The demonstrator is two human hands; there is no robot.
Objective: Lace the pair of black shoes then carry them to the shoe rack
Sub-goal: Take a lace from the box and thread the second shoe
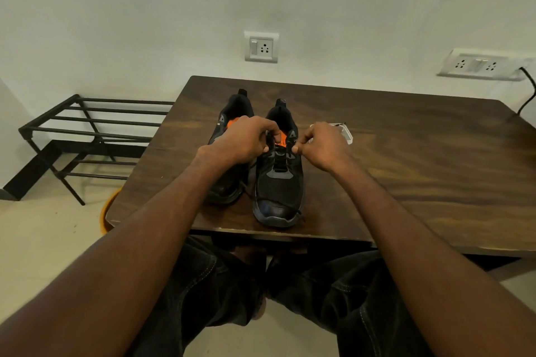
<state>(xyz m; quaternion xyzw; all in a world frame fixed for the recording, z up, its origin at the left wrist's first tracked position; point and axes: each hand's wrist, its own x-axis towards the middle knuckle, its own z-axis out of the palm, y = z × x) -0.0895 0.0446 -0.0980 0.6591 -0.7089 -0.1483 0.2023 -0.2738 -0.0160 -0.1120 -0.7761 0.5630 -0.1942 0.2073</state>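
Head | left hand (242, 140), right hand (323, 145) each pinch lace (280, 161) | right shoe (278, 182)

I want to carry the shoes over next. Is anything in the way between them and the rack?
Nothing visible. The shoes sit on the table; the rack stands on the floor just past the table's left edge.

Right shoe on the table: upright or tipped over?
Upright. The right shoe rests on its sole on the table, toe toward the person, while both hands pinch its lace ends.
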